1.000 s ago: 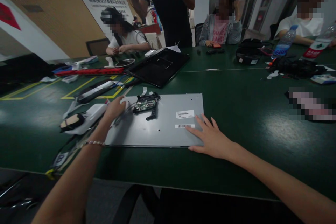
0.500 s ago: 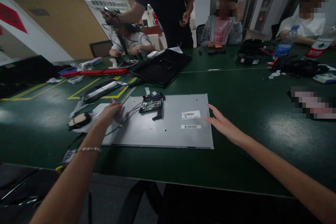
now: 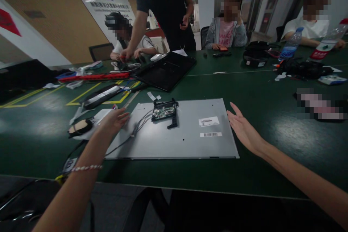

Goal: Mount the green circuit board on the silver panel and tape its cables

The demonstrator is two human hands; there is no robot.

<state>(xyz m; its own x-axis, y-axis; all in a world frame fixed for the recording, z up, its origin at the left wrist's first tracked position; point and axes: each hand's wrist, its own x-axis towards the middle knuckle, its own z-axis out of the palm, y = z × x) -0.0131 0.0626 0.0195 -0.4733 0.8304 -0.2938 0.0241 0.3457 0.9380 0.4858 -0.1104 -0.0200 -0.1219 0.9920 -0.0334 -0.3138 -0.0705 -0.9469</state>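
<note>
A flat grey metal-backed display panel lies on the green table with two white labels on its right half. On it sits a small circuit board in a black bracket, with grey cables running off to the left. My left hand, bracelet at the wrist, is at the panel's left edge with fingers stretched out, holding nothing. Opposite it, my right hand is beside the right edge, its fingers apart. Whether either hand touches the edge, I cannot tell.
Left of the panel are a white pouch-like item and a black-and-tan round object. A large black cover lies beyond the panel. Several people are across the table. Bottles and a blurred phone-like object are to the right.
The panel, with its board and cables, has shifted right. My right hand has moved right and opened wider. Across the table, the standing person's raised hand has come down to the tabletop.
</note>
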